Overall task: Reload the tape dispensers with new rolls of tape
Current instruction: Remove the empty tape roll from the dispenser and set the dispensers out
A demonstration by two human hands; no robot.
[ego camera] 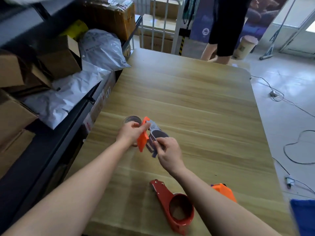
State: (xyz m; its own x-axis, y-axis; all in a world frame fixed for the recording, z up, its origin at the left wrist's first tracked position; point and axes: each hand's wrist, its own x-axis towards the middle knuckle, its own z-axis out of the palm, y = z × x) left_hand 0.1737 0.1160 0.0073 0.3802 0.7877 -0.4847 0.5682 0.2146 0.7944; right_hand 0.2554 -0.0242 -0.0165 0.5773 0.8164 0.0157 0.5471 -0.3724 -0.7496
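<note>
Wood covers the long table [196,92]. Above its middle, the left hand [130,133] squeezes the orange handle of a grey tape dispenser [154,133]. The right hand [167,153] pinches its grey frame. A clear tape roll [132,119] sits just behind. An empty red dispenser [173,206] lies near the front edge.

No legible text — only blurs

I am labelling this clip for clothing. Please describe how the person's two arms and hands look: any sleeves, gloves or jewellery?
Both forearms are bare up to the frame edge, with no sleeve visible. The left hand and right hand wear no gloves, and no watch, ring or bracelet shows.
</note>
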